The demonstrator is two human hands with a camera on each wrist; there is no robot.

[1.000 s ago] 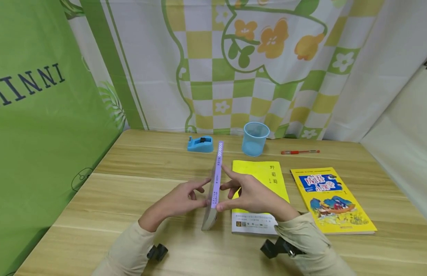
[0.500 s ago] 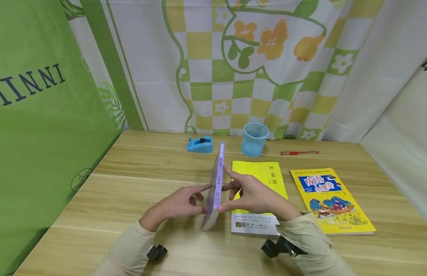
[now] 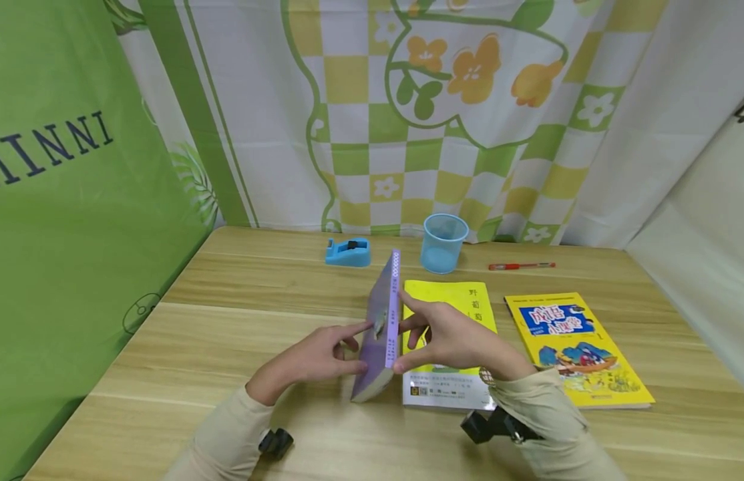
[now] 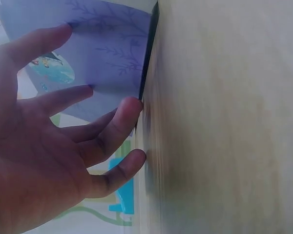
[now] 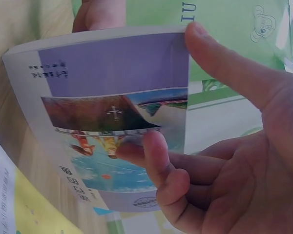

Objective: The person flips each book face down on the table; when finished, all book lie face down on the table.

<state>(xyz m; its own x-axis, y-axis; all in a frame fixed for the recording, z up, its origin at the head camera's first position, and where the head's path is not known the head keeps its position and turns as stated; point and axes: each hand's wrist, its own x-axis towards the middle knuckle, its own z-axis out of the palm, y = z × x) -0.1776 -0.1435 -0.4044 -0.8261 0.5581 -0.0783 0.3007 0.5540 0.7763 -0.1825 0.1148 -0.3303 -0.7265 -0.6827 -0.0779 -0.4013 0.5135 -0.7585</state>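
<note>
A purple paperback book (image 3: 377, 351) stands on its edge mid-table, spine up, leaning right. My left hand (image 3: 312, 351) rests thumb and fingertips on its left cover. In the left wrist view the spread fingers meet the branch-patterned purple cover (image 4: 115, 36). On the other side is my right hand (image 3: 462, 337), its thumb tip at the spine's near end. From the right wrist, the illustrated cover (image 5: 117, 73) shows, with the other fingers bent against it. Under my right hand lies a yellow book (image 3: 426, 290), partly hidden.
Right of it lies another yellow book (image 3: 579, 351) with a blue title panel. Along the back stand a blue tape dispenser (image 3: 348, 252) and a light blue mesh cup (image 3: 444, 247). A red pen (image 3: 522, 266) lies at the back right. Behind the table hangs a patterned curtain (image 3: 387, 157).
The book has gone from nearly upright to leaning right, its spine shifting right and more of its left cover showing. My right hand has moved slightly right with it. The left barely moved.
</note>
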